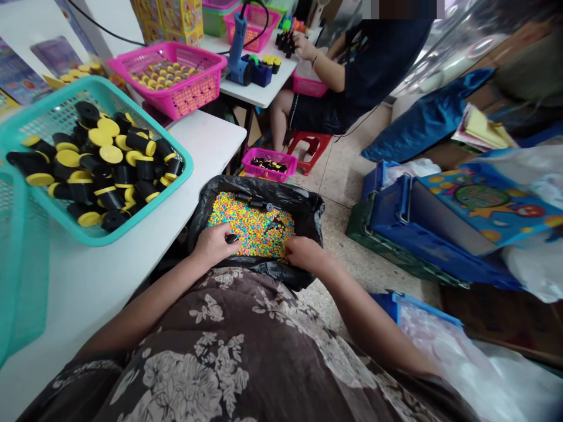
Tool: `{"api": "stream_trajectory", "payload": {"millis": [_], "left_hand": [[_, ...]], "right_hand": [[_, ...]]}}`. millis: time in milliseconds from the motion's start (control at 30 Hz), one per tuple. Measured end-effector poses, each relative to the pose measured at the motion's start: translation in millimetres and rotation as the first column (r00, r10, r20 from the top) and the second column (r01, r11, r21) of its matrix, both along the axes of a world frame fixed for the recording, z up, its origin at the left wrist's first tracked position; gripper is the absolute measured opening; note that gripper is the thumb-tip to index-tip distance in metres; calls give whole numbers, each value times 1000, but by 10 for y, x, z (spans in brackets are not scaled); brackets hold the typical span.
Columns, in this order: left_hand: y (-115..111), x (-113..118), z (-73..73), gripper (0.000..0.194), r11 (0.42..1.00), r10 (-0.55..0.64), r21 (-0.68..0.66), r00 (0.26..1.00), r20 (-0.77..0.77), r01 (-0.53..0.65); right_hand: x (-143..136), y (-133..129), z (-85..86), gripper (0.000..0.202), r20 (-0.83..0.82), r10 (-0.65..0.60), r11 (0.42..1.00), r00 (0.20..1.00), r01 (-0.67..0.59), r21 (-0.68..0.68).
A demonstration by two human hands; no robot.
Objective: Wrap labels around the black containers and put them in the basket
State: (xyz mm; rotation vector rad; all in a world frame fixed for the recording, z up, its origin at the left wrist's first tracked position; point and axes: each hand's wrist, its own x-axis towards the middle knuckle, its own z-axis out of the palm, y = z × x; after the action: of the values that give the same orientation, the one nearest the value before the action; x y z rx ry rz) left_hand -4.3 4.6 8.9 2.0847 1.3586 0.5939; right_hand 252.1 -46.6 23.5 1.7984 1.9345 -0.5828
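Small multicoloured beads (250, 225) fill a container lined with a black plastic bag (313, 206) at my lap. My left hand (214, 245) is closed on a small black cylinder (231, 238) over the left side of the beads. At the right side, my right hand (304, 253) has its fingers curled down at the beads; its fingertips are hidden, so what they hold does not show. Several black cylinders (253, 202) lie along the far edge of the beads. A dark piece (276, 224) is partly sunk among them.
On the white table (211, 138) stand a teal basket (187, 170) of black cylinders with yellow caps and a pink basket (197, 91). A smaller pink basket (288, 170) sits beyond my container. Blue crates (391, 205) stand right. A co-worker (352, 76) sits ahead beside a blue tool (238, 53).
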Motion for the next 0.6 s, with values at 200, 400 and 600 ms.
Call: {"api": "stream_trajectory", "payload": {"millis": [200,400,600], "left_hand": [[-2,2,-33,23,996,-85,-1,958,274,89],[-34,11,-67,25,969,-126,-104,806,579,226],[-57,5,-35,28,962,-125,-92,718,684,256]], "right_hand": [[46,-87,53,23,-67,79,997,995,-80,-15],[42,-115,38,28,-48,118,993,992,-118,-8],[-27,-106,-2,26,-19,142,989,990,-141,45]]}}
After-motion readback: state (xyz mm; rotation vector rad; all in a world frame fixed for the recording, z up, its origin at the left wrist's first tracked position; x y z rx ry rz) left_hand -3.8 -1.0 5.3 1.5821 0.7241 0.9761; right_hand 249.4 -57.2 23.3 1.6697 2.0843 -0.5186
